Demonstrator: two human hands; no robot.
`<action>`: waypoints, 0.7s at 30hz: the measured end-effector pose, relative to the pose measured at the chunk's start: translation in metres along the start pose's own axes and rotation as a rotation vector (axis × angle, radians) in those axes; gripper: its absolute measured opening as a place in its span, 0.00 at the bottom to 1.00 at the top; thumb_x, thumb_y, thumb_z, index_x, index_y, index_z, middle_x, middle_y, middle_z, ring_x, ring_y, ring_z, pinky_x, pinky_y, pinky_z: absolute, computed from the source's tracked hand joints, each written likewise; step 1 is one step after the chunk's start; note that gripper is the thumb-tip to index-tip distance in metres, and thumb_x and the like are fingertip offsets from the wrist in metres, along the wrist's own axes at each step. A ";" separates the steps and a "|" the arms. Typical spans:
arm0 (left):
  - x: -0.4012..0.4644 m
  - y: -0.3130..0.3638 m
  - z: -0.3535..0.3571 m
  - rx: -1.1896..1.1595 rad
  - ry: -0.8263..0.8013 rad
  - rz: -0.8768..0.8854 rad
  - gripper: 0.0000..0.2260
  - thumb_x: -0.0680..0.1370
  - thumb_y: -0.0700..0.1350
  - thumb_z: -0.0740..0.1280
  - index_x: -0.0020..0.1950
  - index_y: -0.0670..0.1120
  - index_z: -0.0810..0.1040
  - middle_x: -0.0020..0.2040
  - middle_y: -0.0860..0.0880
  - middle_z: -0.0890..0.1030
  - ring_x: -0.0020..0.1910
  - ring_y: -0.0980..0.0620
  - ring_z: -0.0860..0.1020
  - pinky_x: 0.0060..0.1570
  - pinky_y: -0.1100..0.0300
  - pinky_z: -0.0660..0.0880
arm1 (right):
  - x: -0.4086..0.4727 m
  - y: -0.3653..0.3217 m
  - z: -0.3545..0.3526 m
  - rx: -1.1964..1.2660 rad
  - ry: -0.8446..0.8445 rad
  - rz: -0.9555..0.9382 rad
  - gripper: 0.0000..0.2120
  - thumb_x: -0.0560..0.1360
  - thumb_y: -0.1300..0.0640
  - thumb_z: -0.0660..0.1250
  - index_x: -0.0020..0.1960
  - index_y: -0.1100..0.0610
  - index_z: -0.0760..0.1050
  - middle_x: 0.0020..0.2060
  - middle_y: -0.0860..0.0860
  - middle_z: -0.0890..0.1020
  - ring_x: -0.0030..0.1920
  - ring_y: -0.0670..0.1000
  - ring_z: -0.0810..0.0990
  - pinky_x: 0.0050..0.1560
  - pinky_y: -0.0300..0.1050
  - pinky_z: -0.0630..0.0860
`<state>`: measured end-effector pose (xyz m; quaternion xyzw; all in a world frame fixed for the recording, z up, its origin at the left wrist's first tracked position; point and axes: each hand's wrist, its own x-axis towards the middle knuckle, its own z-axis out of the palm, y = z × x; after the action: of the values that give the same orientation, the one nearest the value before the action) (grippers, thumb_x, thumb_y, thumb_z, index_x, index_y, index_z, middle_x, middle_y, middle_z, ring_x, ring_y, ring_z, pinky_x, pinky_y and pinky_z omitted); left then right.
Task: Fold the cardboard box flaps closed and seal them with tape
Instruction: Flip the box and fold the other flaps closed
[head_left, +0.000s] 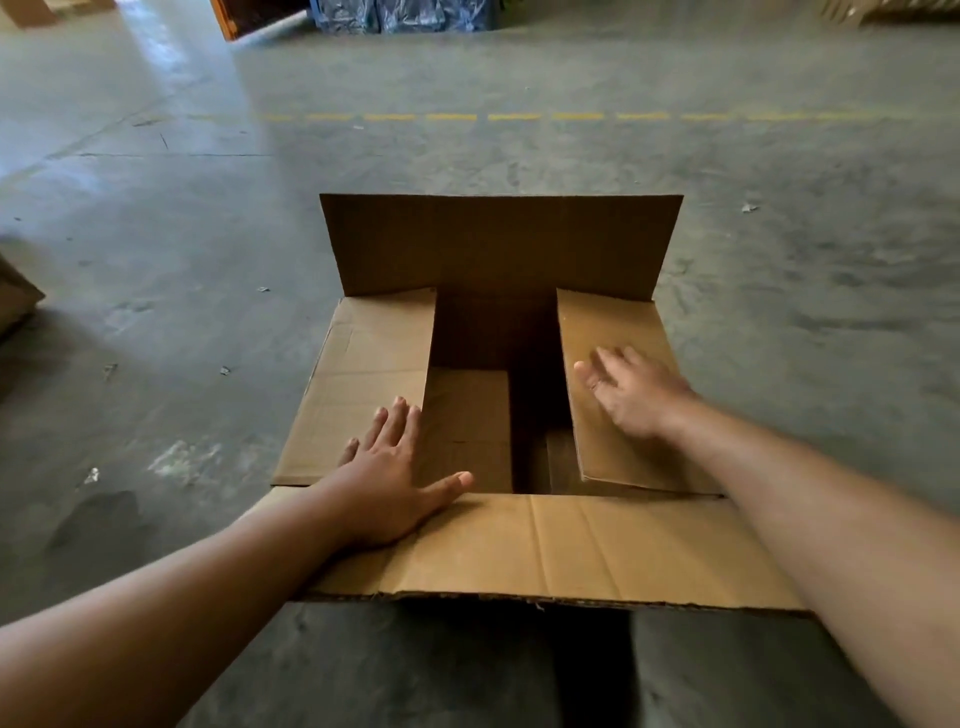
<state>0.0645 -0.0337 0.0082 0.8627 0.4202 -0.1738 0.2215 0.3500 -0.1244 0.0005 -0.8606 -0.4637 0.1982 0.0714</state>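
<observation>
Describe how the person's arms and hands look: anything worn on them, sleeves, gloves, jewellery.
Both arms are bare along all that shows; no sleeve is visible. The left hand and the right hand wear no gloves. No watch, bracelet or ring can be seen. The fingernails look short and plain.

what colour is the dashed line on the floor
Yellow; the dashed floor line shows best in the head view, beyond the box.

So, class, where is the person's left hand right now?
In the head view, the left hand lies flat at the box's near-left corner, fingers on the left side flap, thumb along the near flap.
</observation>
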 end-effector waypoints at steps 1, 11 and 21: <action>0.002 -0.002 0.001 -0.004 0.026 -0.001 0.48 0.72 0.75 0.51 0.79 0.51 0.32 0.78 0.51 0.30 0.76 0.51 0.31 0.75 0.48 0.38 | -0.003 0.000 0.015 -0.082 0.018 -0.004 0.41 0.72 0.26 0.37 0.79 0.45 0.45 0.79 0.51 0.45 0.78 0.55 0.43 0.75 0.60 0.46; 0.059 -0.067 -0.008 0.110 0.224 -0.017 0.39 0.71 0.75 0.38 0.79 0.60 0.35 0.79 0.53 0.33 0.77 0.51 0.32 0.76 0.45 0.37 | -0.002 0.013 0.051 -0.363 0.237 0.002 0.39 0.73 0.27 0.39 0.79 0.45 0.47 0.79 0.52 0.49 0.78 0.57 0.45 0.75 0.58 0.46; 0.110 -0.075 -0.019 0.198 0.375 -0.128 0.44 0.68 0.80 0.39 0.79 0.61 0.37 0.80 0.52 0.35 0.78 0.49 0.34 0.75 0.40 0.50 | 0.026 0.033 0.037 -0.339 0.238 0.112 0.40 0.73 0.27 0.40 0.78 0.47 0.46 0.79 0.55 0.46 0.78 0.55 0.40 0.73 0.60 0.54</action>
<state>0.0709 0.0891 -0.0473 0.8690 0.4888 -0.0644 0.0422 0.3730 -0.1232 -0.0502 -0.9021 -0.4301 0.0181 -0.0311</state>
